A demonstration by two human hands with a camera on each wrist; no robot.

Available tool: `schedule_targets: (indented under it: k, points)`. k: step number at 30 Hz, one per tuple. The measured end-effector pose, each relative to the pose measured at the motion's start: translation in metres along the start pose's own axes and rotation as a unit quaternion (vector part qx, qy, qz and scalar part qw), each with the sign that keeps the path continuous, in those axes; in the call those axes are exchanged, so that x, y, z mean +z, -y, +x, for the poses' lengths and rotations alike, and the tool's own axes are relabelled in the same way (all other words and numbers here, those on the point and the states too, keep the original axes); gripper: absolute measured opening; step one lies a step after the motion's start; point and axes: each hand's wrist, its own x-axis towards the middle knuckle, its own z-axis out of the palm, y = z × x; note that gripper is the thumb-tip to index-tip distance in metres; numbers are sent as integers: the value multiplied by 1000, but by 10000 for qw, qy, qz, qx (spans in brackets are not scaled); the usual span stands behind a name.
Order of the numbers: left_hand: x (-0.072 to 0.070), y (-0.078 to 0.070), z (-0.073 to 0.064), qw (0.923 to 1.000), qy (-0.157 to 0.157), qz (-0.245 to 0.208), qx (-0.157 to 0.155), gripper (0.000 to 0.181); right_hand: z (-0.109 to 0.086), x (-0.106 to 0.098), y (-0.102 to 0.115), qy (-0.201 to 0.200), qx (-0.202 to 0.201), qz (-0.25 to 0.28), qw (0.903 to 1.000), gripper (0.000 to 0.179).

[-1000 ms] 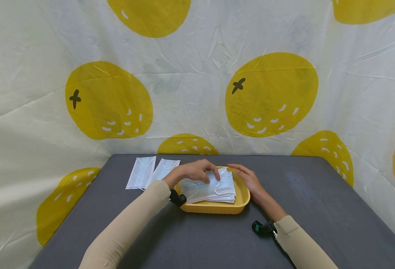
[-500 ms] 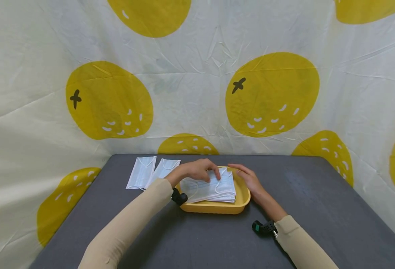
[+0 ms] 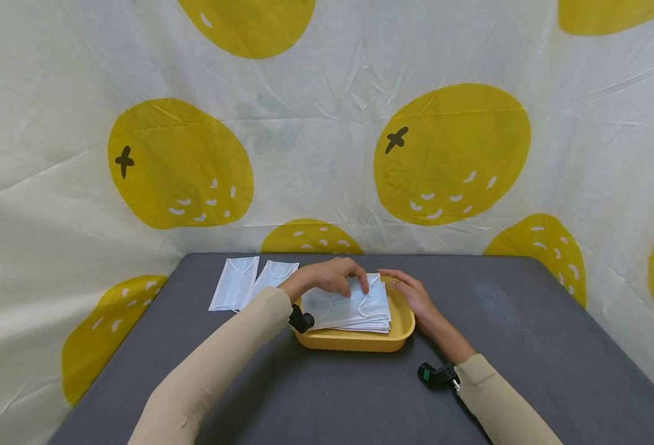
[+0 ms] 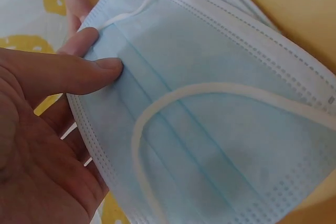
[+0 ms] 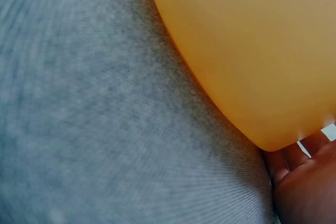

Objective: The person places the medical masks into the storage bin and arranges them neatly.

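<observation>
A yellow tray [image 3: 355, 342] on the dark table holds a stack of pale blue face masks [image 3: 382, 326]. My left hand [image 3: 332, 276] reaches over the tray from the left and pinches the top face mask [image 3: 335, 309]. In the left wrist view the thumb [image 4: 100, 72] lies on the mask's pleated face, while other fingers go behind its edge. A white ear loop [image 4: 210, 87] curves across that mask. My right hand [image 3: 416, 300] rests along the tray's right end, fingers fairly straight; the right wrist view shows them against the tray's outer wall [image 5: 252, 66].
Two more face masks, one flat at the far left [image 3: 234, 284] and another beside it [image 3: 274, 275], lie on the table left of the tray. The left forearm partly covers the second. Behind the table [image 3: 516, 334] hangs a white curtain [image 3: 316, 167] with yellow fruit prints.
My left hand has shifted slightly right and away from me, and the top mask has moved a little with it. The right hand and tray stay in place.
</observation>
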Motion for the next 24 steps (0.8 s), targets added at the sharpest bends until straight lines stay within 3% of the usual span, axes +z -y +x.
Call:
schedule_targets:
  k: [11,24]
  points:
    - [-9,-5,12,9991,68,322,-262,49,0,2,2,1,-15,22,10000,36]
    - [0,-12,19,9924,55,994,-717,46,2,1,1,58,13,23,10000,36]
